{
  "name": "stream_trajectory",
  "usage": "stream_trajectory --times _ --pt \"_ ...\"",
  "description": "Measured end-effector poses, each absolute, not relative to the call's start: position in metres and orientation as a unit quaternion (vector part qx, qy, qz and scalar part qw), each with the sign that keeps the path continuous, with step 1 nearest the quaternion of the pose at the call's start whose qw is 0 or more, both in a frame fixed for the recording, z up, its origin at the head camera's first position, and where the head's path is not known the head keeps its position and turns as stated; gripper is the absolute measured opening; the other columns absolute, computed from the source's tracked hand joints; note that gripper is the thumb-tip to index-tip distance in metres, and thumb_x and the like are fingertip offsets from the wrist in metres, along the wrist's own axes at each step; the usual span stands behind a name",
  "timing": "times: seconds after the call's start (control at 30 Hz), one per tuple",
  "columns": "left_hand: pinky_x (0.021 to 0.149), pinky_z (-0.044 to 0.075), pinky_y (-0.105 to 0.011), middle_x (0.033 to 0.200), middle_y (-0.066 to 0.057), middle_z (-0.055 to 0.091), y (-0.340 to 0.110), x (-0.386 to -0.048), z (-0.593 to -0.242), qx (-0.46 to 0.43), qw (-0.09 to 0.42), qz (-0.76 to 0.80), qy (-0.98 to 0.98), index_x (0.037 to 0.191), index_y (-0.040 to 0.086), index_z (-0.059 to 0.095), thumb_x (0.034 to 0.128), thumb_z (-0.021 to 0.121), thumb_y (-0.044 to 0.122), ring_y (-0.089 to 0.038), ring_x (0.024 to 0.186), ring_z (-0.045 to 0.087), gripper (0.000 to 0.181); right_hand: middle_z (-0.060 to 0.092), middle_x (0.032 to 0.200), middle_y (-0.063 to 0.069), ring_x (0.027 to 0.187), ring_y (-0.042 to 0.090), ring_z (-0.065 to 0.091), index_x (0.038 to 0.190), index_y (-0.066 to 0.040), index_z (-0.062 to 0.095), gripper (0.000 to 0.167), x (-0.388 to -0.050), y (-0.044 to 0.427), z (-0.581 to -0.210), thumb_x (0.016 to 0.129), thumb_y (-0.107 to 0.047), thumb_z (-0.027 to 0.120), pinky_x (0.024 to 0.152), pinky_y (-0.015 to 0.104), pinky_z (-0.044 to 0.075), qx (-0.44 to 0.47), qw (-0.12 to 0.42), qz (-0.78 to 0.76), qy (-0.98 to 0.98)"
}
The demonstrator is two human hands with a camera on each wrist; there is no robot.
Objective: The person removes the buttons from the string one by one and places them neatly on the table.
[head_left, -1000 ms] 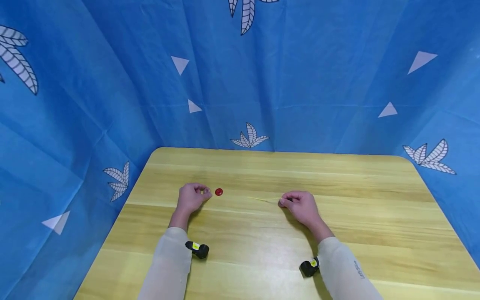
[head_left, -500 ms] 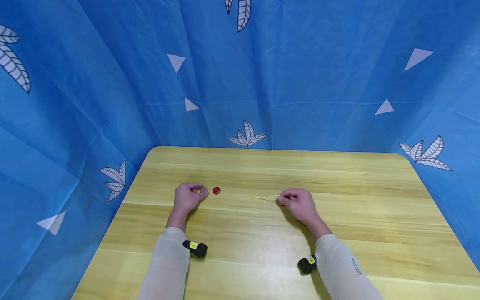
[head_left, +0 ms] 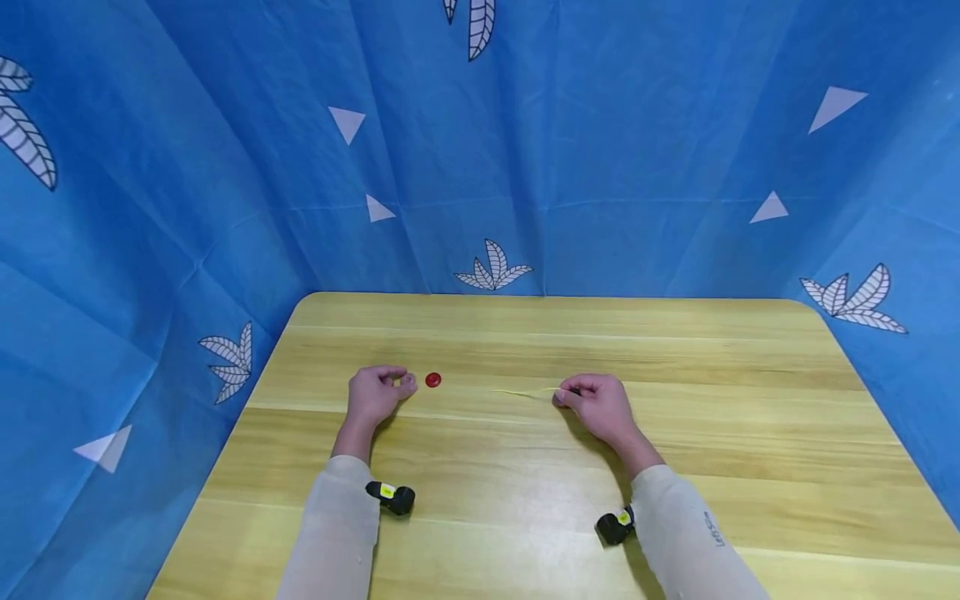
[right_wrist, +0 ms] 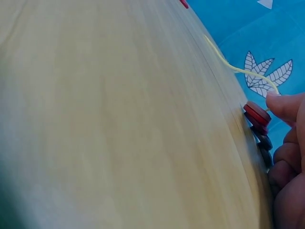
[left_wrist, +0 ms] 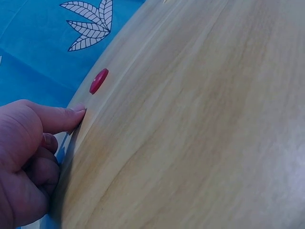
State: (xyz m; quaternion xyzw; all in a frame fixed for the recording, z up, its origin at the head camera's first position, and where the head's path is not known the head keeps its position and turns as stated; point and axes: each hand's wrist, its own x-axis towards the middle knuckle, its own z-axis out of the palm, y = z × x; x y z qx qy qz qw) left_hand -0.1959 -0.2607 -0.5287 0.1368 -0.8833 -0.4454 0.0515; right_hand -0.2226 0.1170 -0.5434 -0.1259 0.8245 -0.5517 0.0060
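The right hand point(head_left: 600, 408) pinched a yellow cord point(head_left: 517, 392) near its fingertips, with a row of red and dark discs point(right_wrist: 257, 114) just below the thumb. The left hand point(head_left: 375, 393) kept close to the bench point(head_left: 480, 508), thumb and forefinger bent toward each other; whether they gripped anything I couldn't tell. Just beside them lay a single red disc point(head_left: 433, 380), apart from the cord's free end. Blue leaf-printed cloth point(head_left: 637, 150) hung behind
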Motion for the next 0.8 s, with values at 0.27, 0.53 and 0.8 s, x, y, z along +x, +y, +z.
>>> stream_trajectory --times 0.27,0.53,0.8 --pt "0.062 0.039 -0.034 0.066 -0.003 0.049 -0.258 -0.196 -0.526 0.133 0.042 -0.450 -0.882 0.112 0.006 0.075 0.0826 0.083 0.020 -0.019 0.061 0.044 0.034 0.072 0.074 -0.003 0.077 0.016 0.068 0.083 -0.008 0.078 0.006 -0.222 0.118 -0.540 0.089 -0.010 0.077 0.077 0.031 0.048 -0.124 0.011 -0.552 0.825" --pt "0.089 0.051 -0.041 0.062 -0.002 0.043 -0.248 -0.198 -0.526 0.114 0.077 -0.506 -0.852 0.115 0.000 0.072 0.0794 0.085 0.006 -0.024 0.080 0.066 0.039 0.073 0.075 0.000 0.074 0.017 0.068 0.084 -0.006 0.078 0.006 -0.221 0.118 -0.540 0.088 -0.009 0.077 0.073 0.027 0.047 -0.115 0.020 -0.566 0.816" --pt "0.074 0.049 -0.034 0.063 -0.003 0.045 -0.237 -0.203 -0.517 0.073 0.117 -0.507 -0.851 0.112 0.000 0.073 0.0794 0.084 0.006 -0.015 0.057 0.046 0.035 0.069 0.067 0.000 0.060 0.015 0.057 0.084 -0.007 0.078 0.005 -0.221 0.119 -0.540 0.088 -0.011 0.078 0.068 0.027 0.045 -0.110 0.012 -0.562 0.820"
